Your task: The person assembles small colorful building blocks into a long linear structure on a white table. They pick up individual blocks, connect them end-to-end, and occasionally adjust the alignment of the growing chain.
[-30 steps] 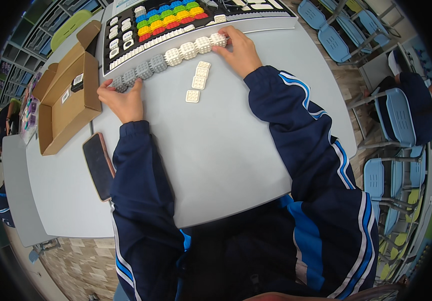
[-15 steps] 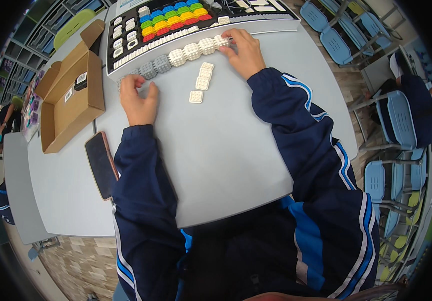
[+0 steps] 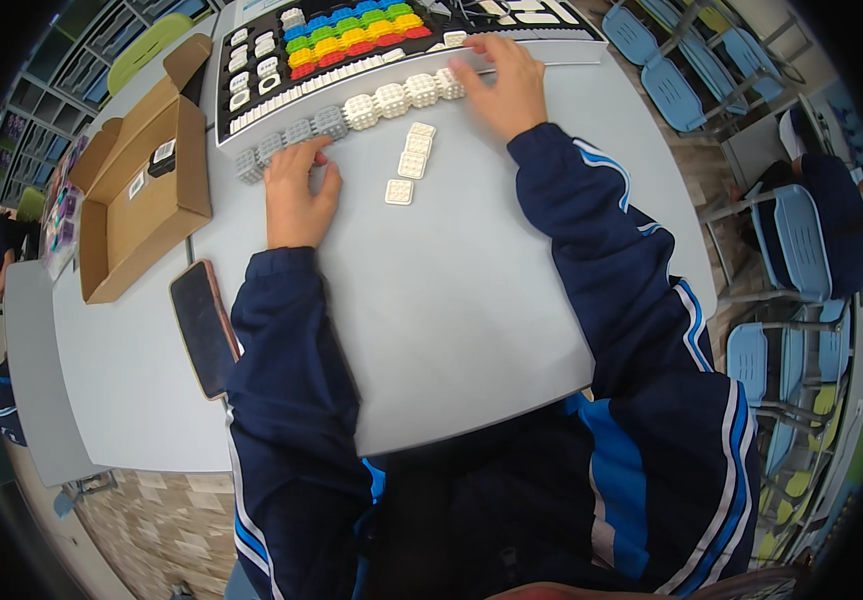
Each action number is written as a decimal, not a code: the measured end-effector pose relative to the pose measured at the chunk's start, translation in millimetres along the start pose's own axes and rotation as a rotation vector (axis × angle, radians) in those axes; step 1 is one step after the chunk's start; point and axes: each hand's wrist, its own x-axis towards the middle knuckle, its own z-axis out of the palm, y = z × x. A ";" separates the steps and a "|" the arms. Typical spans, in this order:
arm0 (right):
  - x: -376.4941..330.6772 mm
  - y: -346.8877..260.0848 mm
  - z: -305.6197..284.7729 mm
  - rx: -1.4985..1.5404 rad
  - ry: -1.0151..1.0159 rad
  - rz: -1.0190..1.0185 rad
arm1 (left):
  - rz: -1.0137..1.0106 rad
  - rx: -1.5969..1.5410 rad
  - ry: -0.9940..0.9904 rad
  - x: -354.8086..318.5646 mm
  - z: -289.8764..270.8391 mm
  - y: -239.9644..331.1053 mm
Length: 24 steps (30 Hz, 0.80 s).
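Note:
A row of studded cube blocks lies along the front edge of the tray, grey cubes (image 3: 297, 131) on the left and white cubes (image 3: 391, 100) on the right. My left hand (image 3: 301, 192) rests by the grey cubes, fingers bent forward and thumb apart, holding nothing that I can see. At the right end of the row is my right hand (image 3: 511, 88), thumb beside the last white cube and index finger stretched over the tray's edge. Its fingers are apart, with nothing between them. Nearer to me lie joined white studded plates (image 3: 417, 151) and a separate square white plate (image 3: 399, 192).
The white-rimmed tray (image 3: 551, 52) holds rows of coloured blocks (image 3: 356, 45) and white parts. Left of it are an open cardboard box (image 3: 141, 220) and a phone (image 3: 201, 330). Blue chairs (image 3: 801, 240) stand at the right; other people are around.
My left hand has shifted right along the row, uncovering the leftmost grey cube. My right hand has moved right, its fingers leaving the last white cube.

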 end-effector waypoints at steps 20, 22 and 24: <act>79.5 -56.2 46.6 -0.293 -0.575 0.194 | 0.048 -0.049 -0.024 3.1 1.2 -1.1; 76.6 -53.4 46.4 -0.270 -0.477 0.141 | 0.034 -0.077 -0.030 2.8 1.3 -0.5; 85.4 -48.3 44.1 -0.185 -0.556 0.096 | 0.031 -0.084 -0.026 2.9 1.6 -0.1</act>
